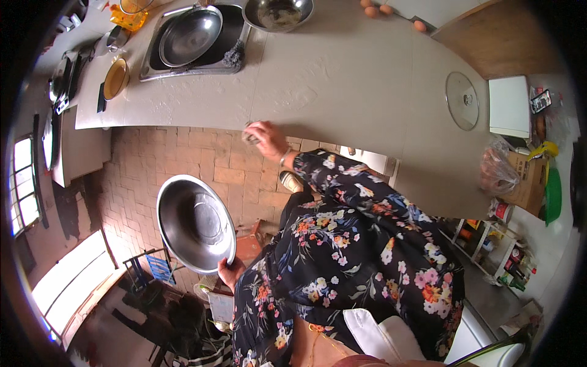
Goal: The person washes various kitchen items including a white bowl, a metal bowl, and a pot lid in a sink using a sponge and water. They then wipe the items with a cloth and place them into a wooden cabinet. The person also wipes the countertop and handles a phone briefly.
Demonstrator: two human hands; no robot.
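Note:
My left hand (230, 272) grips the rim of a stainless steel basin (176, 229), which is tilted on its side over the brick floor, its hollow towards me. Nothing shows inside the basin. At the counter's front edge, my right hand (271, 140) is closed around a small greyish wad (251, 136), a cloth or scouring pad; I cannot tell which. Water lies in wet patches on the tiled countertop (367, 101) beyond that hand. A second metal basin (279, 13) stands on the counter beside the sink (151, 62).
A metal basin (190, 36) and a dark mesh scrubber (234, 54) are at the sink. An amber bowl (116, 80) sits left of it. Several eggs (386, 9) and a glass lid (462, 101) rest on the counter. A red stool (247, 245) stands below the held basin.

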